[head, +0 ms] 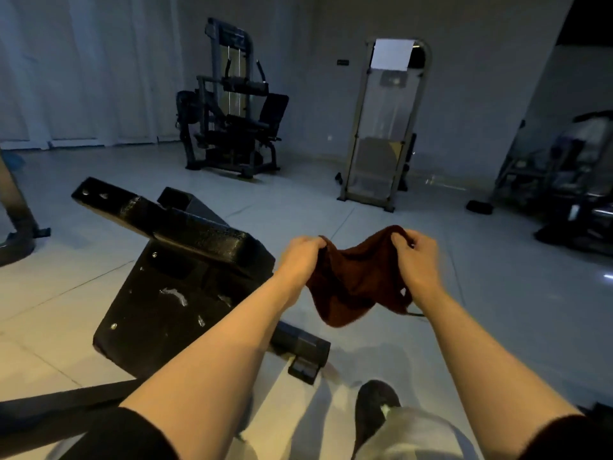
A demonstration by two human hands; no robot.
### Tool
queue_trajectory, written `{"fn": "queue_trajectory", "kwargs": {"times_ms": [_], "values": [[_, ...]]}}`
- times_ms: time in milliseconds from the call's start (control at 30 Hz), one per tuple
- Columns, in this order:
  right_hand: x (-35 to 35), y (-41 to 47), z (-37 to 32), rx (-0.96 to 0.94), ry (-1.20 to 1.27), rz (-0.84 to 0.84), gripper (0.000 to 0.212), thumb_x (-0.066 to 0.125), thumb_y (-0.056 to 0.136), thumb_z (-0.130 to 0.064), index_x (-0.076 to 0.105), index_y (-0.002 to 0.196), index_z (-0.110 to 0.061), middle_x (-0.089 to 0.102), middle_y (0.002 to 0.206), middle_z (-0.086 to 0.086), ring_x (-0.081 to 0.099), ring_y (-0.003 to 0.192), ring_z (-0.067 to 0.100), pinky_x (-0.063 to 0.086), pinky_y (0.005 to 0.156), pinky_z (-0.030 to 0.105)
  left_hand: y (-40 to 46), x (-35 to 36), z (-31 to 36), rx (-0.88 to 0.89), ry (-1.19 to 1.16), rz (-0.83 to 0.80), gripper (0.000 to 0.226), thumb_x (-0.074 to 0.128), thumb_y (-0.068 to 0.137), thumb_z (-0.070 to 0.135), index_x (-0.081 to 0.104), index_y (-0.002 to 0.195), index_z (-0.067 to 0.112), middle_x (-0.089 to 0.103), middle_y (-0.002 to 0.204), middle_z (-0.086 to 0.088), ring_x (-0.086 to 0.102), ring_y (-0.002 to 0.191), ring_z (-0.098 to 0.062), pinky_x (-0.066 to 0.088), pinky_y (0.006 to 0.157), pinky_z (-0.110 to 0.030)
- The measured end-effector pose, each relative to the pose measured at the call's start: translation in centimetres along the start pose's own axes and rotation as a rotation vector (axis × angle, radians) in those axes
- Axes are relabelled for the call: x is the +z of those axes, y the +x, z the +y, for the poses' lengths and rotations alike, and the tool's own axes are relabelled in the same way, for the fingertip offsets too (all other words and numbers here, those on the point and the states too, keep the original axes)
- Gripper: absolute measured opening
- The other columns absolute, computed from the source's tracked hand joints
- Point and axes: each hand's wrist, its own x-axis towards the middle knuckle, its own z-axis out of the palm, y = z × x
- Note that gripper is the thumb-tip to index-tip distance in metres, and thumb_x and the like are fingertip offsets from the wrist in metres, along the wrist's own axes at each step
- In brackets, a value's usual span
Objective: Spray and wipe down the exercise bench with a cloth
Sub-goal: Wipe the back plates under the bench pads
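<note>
**Cloth held in both hands beside the bench**

Head view: the left hand (303, 257) is pinching one upper edge of the dark red cloth (360, 277), its fingers curled round the fabric; the right hand (416, 257) is gripping the opposite upper edge in the same manner; the cloth is hanging slack between the two hands, sagging in the middle and bunching toward its lower end; both forearms are reaching forward from the bottom of the frame, with short dark sleeves showing at the lower corners.

The exercise bench (185, 260) is standing to the left of the hands, its black textured padding lying at an angle; a flat black panel below the pad is showing pale streaks and small bright screw heads; the cloth is hanging apart from the bench, not touching it.

A dark shoe (374, 406) is resting on the pale tiled floor (497, 293) below the cloth; a weight machine (232, 104) is standing near the far wall; a tall framed mirror (384, 124) is leaning to its right; further equipment at the right edge is too dim to identify.
</note>
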Motion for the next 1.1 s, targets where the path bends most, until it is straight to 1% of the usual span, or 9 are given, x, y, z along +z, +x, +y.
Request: {"fn": "queue_trajectory", "kwargs": {"times_ms": [100, 233, 400, 500, 600, 733, 867, 967, 1100], "values": [[0.7, 2.0, -0.1, -0.063, -0.036, -0.074, 0.024, 0.052, 0.099, -0.019, 0.068, 0.086, -0.006, 0.067, 0.082, 0.009, 0.063, 0.079, 0.025, 0.049, 0.072, 0.039, 1.7, 2.2, 1.1, -0.117, -0.202, -0.191, 0.024, 0.051, 0.088, 0.038, 0.056, 0.082, 0.015, 0.060, 0.076, -0.003, 0.057, 0.082, -0.021, 0.045, 0.086, -0.037], [1.9, 5.8, -0.2, -0.079, -0.054, -0.069, 0.027, 0.051, 0.098, -0.017, 0.065, 0.085, 0.002, 0.064, 0.079, 0.017, 0.061, 0.073, 0.028, 0.049, 0.068, 0.044, 5.1, 4.0, 0.7, -0.027, 0.080, -0.241, 0.038, 0.073, 0.082, 0.036, 0.057, 0.109, 0.015, 0.068, 0.102, -0.006, 0.066, 0.096, -0.022, 0.054, 0.090, -0.039], [1.9, 9.7, -0.1, -0.092, 0.059, -0.189, 0.030, 0.055, 0.087, -0.018, 0.055, 0.062, -0.002, 0.047, 0.062, 0.012, 0.044, 0.061, 0.022, 0.034, 0.061, 0.036, 10.3, 3.7, 0.5, 0.131, -0.042, 0.087, 0.011, 0.066, 0.088, 0.004, 0.069, 0.089, 0.015, 0.070, 0.094, -0.009, 0.067, 0.095, -0.026, 0.056, 0.085, -0.034], [2.7, 12.1, -0.3, 0.003, 0.231, -0.296, 0.035, 0.054, 0.086, -0.021, 0.066, 0.056, -0.008, 0.068, 0.065, 0.008, 0.060, 0.067, 0.025, 0.048, 0.069, 0.036, 12.4, 3.2, 2.2, 0.166, -0.154, 0.247, 0.015, 0.057, 0.094, 0.002, 0.068, 0.090, 0.012, 0.068, 0.091, -0.006, 0.064, 0.091, -0.019, 0.054, 0.080, -0.025], [4.2, 15.5, -0.1, 0.005, 0.093, -0.382, 0.012, 0.061, 0.088, -0.008, 0.073, 0.088, -0.008, 0.070, 0.074, 0.013, 0.066, 0.070, 0.022, 0.056, 0.074, 0.042, 14.0, 2.7, 4.1, 0.240, -0.132, 0.267, 0.022, 0.051, 0.096, -0.002, 0.069, 0.096, 0.010, 0.069, 0.101, -0.008, 0.064, 0.101, -0.019, 0.052, 0.090, -0.029], [6.0, 19.6, -1.6, -0.113, -0.225, -0.694, 0.052, 0.075, 0.078, -0.006, 0.061, 0.126, -0.016, 0.069, 0.099, 0.013, 0.066, 0.095, 0.026, 0.054, 0.091, 0.042, 14.8, 1.3, 7.3, 0.311, -0.135, 0.299, 0.024, 0.049, 0.097, -0.001, 0.069, 0.093, 0.011, 0.069, 0.096, -0.006, 0.064, 0.099, -0.022, 0.054, 0.088, -0.031], [8.2, 21.6, -4.6, -0.291, -0.314, -0.966, 0.004, 0.069, 0.085, -0.008, 0.071, 0.087, -0.011, 0.065, 0.083, 0.006, 0.062, 0.081, 0.021, 0.054, 0.081, 0.039, 15.3, -0.2, 10.2, 0.373, 0.010, 0.354, 0.023, 0.051, 0.098, 0.006, 0.069, 0.089, 0.017, 0.066, 0.096, 0.000, 0.062, 0.100, -0.019, 0.051, 0.089, -0.031], [10.5, 24.0, -5.6, -0.415, -0.215, -0.903, 0.024, 0.069, 0.087, -0.011, 0.067, 0.063, -0.016, 0.059, 0.063, 0.005, 0.054, 0.059, 0.017, 0.044, 0.060, 0.031, 16.1, -0.7, 11.3, 0.368, 0.128, 0.378, 0.011, 0.064, 0.092, 0.011, 0.067, 0.100, 0.017, 0.064, 0.088, 0.000, 0.062, 0.089, -0.017, 0.053, 0.081, -0.026], [12.8, 27.6, -5.0, -0.416, -0.030, -0.807, 0.016, 0.066, 0.087, -0.014, 0.072, 0.072, -0.012, 0.060, 0.063, 0.002, 0.055, 0.061, 0.014, 0.041, 0.058, 0.026, 18.8, -1.5, 10.8, 0.151, 0.375, 0.466, 0.055, 0.071, 0.078, -0.008, 0.054, 0.119, 0.024, 0.054, 0.112, -0.009, 0.058, 0.103, -0.025, 0.054, 0.088, -0.038]]}}
